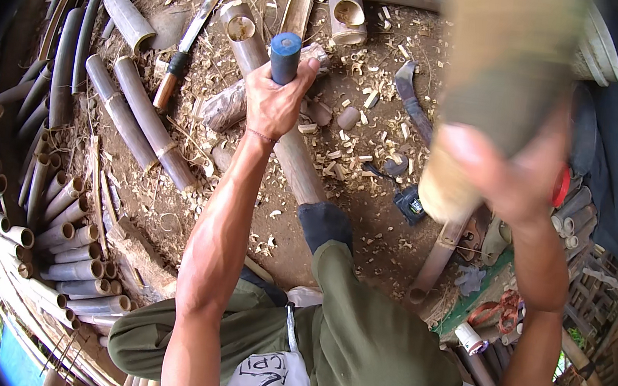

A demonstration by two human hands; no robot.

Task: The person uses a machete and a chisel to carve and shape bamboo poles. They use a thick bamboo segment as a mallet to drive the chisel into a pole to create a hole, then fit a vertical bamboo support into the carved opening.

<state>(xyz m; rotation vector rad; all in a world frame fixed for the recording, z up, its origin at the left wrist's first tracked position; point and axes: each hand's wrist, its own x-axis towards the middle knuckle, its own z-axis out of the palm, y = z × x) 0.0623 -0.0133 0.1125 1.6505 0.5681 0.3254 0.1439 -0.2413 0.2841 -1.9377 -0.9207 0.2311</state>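
Fingers of my left hand [273, 105] clamp the blue-handled tool [285, 57] upright on the bamboo pole [294, 153] my foot [324, 225] pins to the dirt, while my right hand [513, 178] grips a blurred wooden mallet [500, 85] raised above.

Outdoor bamboo workshop: dirt floor [366, 222] littered with wood shavings [361, 69], cut bamboo poles [63, 241] stacked at left, knife [187, 42] lying upper left.
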